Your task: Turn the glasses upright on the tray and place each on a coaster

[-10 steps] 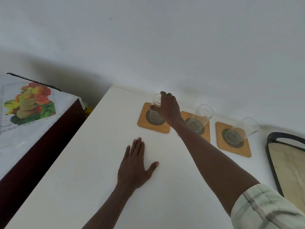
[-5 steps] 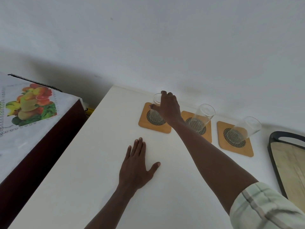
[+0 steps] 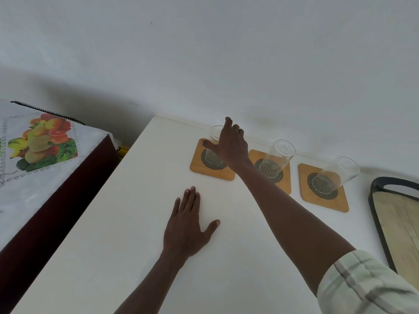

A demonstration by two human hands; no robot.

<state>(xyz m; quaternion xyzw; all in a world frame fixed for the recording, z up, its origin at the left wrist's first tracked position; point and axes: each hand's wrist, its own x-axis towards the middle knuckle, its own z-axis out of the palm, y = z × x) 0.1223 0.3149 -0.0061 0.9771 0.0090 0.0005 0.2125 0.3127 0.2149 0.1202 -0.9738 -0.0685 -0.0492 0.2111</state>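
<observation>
Glass (image 3: 214, 132) upright on leftmost coaster (image 3: 210, 162), far side of bench (image 3: 136, 223), long axis vertical. Right hand (image 3: 231, 146) over it, fingers (image 3: 229, 122) spread, thumb at rim; grip uncertain. Left hand (image 3: 187, 225) flat, well apart.

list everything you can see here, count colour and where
glasses: 3, clear, upright, one on each coaster
coasters: 3, wooden with dark mesh centres, row by the wall
table: 1, white, centre
tray: 1, dark rim, pale wood, right edge
cloth: 1, white with fruit print, on the dark cabinet at left
left hand: flat on the table
right hand: fingers opening around the leftmost glass
</observation>
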